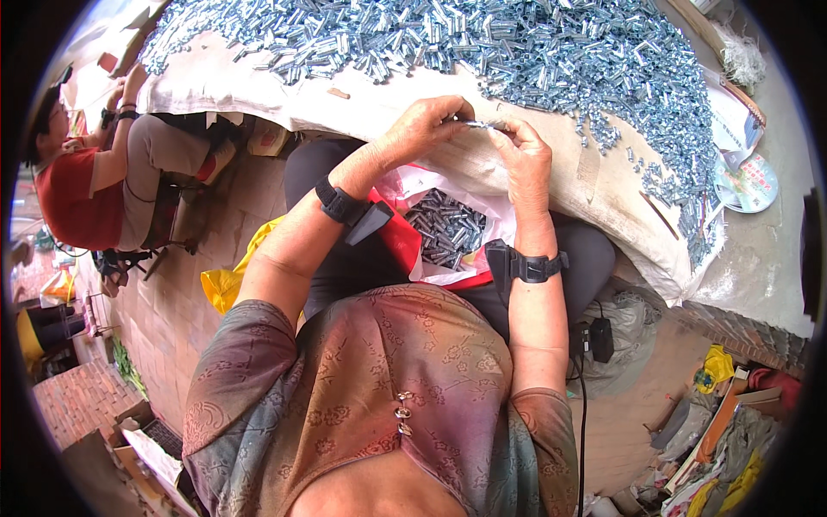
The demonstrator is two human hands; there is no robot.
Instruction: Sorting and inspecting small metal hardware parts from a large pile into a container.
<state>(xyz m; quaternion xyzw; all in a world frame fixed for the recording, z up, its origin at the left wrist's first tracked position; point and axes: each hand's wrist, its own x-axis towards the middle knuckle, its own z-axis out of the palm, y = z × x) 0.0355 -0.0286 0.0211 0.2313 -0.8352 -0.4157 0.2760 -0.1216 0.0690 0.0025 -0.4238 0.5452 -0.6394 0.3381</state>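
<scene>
Over the near edge of the white sheet (568, 194), my left hand (424, 125) and my right hand (525, 153) meet, thumbs and fingertips pinched together. A small silvery metal piece (478, 124) lies between them, mostly covered by the fingers, so its exact shape is hard to tell. Beyond the hands spreads a wide heap of shiny bluish metal sleeves (431, 43). Below the hands, on my lap, a red bag (398, 237) with a white plastic liner stands open, holding many darker metal pieces (446, 228). Both wrists wear black straps.
At the left a seated person in a red shirt (73, 202) reaches toward the sheet. A yellow bag (222, 289) lies by my left arm. A small black box (600, 339) with a cable hangs at my right. A round printed fan (747, 183) rests beyond the sheet's right edge.
</scene>
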